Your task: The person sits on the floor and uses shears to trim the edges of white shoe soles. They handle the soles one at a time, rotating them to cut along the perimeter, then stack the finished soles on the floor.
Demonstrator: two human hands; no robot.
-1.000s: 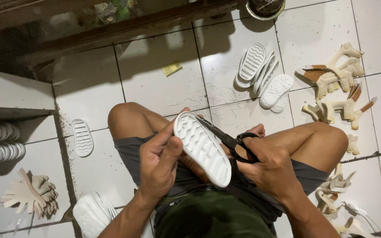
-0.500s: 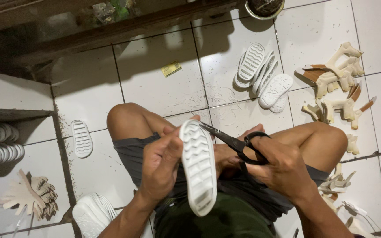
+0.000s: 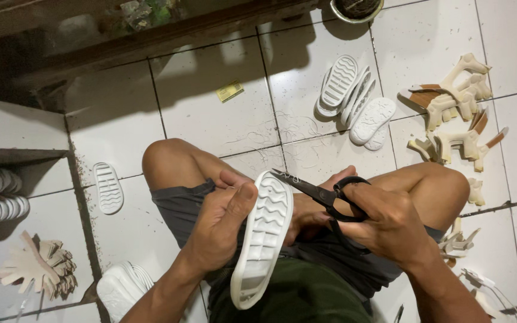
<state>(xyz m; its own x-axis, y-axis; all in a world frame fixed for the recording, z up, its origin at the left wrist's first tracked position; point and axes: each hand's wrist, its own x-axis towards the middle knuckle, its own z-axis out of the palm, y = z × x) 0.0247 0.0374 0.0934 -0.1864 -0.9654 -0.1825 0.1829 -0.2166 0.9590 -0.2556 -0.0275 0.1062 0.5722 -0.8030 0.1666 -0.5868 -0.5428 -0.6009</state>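
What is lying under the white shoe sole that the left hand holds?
Under the white ridged rubber shoe sole show grey shorts and dark green shirt. The sole covers the lap directly beneath.

white soles pile (image 3: 354,98) | lone sole (image 3: 108,188) | yellow scrap (image 3: 230,91) – tiled floor (image 3: 210,122)

Light falls from above and a little behind me, bright on the glossy white tiled floor (image 3: 210,119), which shows a soft sheen but no hard glare. The top left corner sinks into deep shadow under a dark wooden ledge (image 3: 151,36), and detail there is lost. My bent legs cast a soft shadow beneath them. My hands and the pale ridged rubber shoe sole (image 3: 264,239) are sharp and evenly lit. Straight tile joints bow slightly toward the edges.
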